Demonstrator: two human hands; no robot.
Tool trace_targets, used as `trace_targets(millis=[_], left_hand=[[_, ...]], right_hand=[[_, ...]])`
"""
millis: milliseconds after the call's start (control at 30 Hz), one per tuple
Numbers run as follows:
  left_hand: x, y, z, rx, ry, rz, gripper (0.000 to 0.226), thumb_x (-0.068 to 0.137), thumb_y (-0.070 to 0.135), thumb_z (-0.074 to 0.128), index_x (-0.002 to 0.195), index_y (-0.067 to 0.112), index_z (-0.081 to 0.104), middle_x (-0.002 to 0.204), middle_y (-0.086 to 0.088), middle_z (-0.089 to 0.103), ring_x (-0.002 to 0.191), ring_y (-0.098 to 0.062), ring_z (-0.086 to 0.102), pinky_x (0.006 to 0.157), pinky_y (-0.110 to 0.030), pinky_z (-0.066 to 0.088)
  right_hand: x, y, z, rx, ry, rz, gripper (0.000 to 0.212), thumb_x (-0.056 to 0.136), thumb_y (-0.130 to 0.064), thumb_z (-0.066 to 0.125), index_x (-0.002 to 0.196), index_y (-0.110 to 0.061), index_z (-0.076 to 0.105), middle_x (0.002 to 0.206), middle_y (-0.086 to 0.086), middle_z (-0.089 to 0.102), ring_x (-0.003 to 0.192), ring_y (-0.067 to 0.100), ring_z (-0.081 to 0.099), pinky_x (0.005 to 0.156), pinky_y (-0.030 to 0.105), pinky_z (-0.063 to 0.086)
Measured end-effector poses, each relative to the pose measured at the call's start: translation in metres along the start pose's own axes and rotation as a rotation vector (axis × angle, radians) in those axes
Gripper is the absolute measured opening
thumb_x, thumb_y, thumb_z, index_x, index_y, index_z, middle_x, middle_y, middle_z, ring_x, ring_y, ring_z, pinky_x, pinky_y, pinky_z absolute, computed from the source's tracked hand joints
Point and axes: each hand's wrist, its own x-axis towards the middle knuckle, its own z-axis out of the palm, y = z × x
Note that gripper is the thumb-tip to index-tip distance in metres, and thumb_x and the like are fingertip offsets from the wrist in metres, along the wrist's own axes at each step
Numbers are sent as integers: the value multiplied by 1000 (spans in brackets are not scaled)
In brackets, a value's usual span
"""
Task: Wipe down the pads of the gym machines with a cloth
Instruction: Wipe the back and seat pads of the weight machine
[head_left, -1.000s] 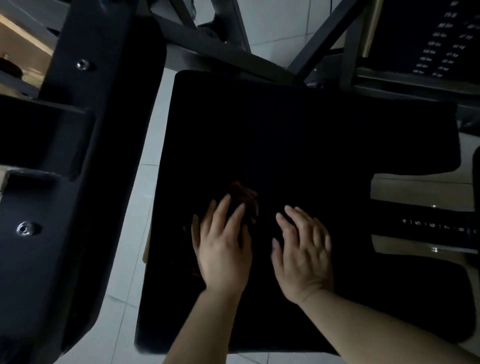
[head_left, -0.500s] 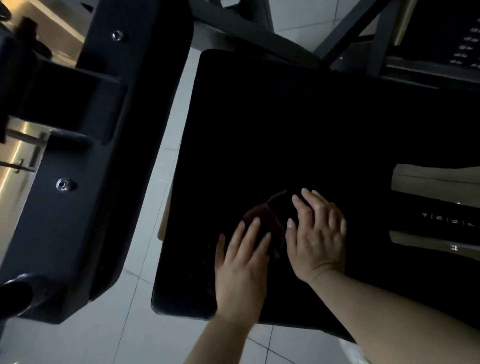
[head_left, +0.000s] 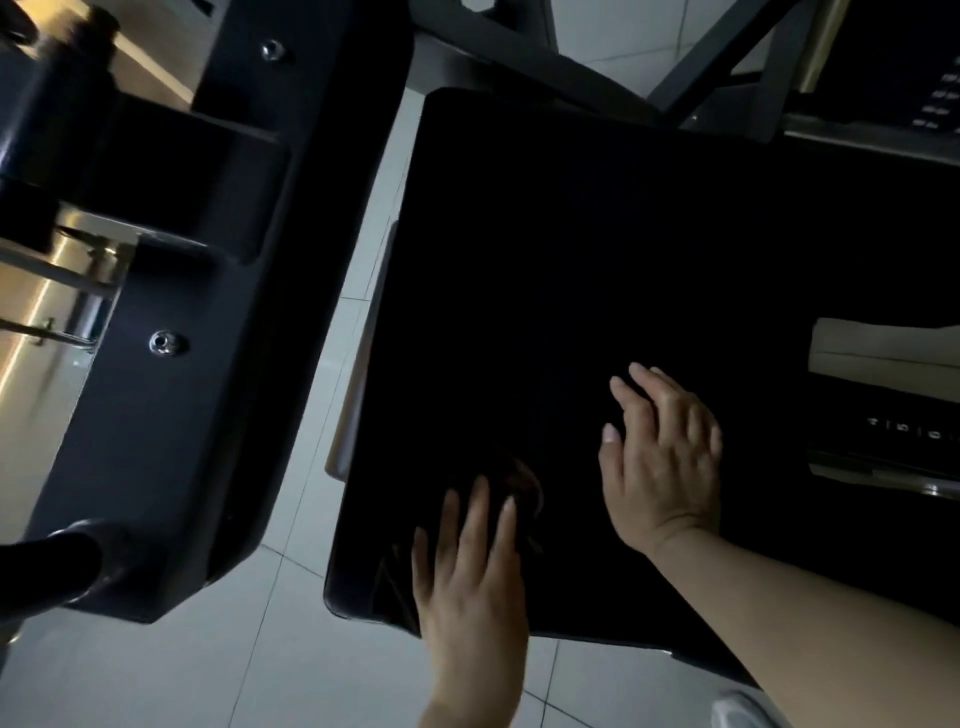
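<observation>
Nearest, the left hand (head_left: 470, 577) presses flat, fingers spread, on a dark cloth (head_left: 519, 480) at the black pad's (head_left: 597, 270) near corner. The right hand (head_left: 662, 452) rests open just beyond. Wiping looks mid-course; the pad's far stretch probably remains.

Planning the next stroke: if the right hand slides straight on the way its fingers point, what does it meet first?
Only more bare black pad; the right hand points up-left across it, and the way looks free up to the pad's far edge.
</observation>
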Motion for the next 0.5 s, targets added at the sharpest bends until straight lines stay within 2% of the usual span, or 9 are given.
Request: trace_targets(millis=[67,133,200,233,300,333,400,433,500], left_hand=[[7,-6,9,18,-18,74,43,87,26,48,129,23,52,145,0,45,135,-23,37,108,-52,27],[57,-7,10,54,-45,50,45,88,25,54,132,25,51,146,0,45,137,-22,33,110,-51,25],[126,-8,11,88,18,1,45,88,26,52,133,23,54,146,-3,45,136,-27,38,109,-51,29],[157,-12,9,79,23,-24,46,90,28,45,135,22,53,148,-4,42,136,-29,39,108,-52,29],[190,-20,7,71,-41,-63,48,96,28,39,144,24,41,156,-2,28,143,-27,26,113,-49,19],[189,-23,7,73,-46,-70,48,97,27,42,145,25,38,157,-1,24,144,-27,22,114,-48,17],[157,-28,5,92,25,-84,47,93,21,53,140,22,47,154,-6,32,140,-31,31,111,-50,28],[127,-30,5,107,46,-97,45,91,20,53,137,19,52,151,-9,37,137,-33,37,108,-52,33],[56,-31,1,107,-18,-140,45,91,29,41,132,18,56,149,-10,39,136,-33,38,109,-52,32]], right_hand=[[0,0,0,-14,7,-10,46,90,-30,37,127,-12,55,138,8,48,131,23,37,106,44,25],[-1,0,0,-15,12,-13,45,89,-29,38,127,-12,55,138,7,47,131,23,36,106,44,25],[0,2,0,-14,18,-14,45,88,-29,39,127,-12,55,137,7,47,130,23,37,106,43,25],[0,2,1,-8,16,-16,45,88,-29,39,127,-13,55,137,6,47,130,23,37,106,43,25],[1,3,1,6,18,-13,45,87,-30,40,127,-14,55,138,5,47,129,23,38,106,43,26],[1,3,1,9,19,-10,45,87,-30,40,127,-14,55,138,5,47,130,23,38,105,44,27],[1,2,1,14,24,-5,45,88,-30,40,127,-14,55,138,4,46,130,23,38,105,44,28],[1,2,2,14,27,-5,45,88,-30,39,127,-13,55,138,4,45,130,23,38,105,44,28],[0,2,2,14,34,-13,45,88,-30,39,127,-12,54,138,5,43,130,24,38,105,45,28]])
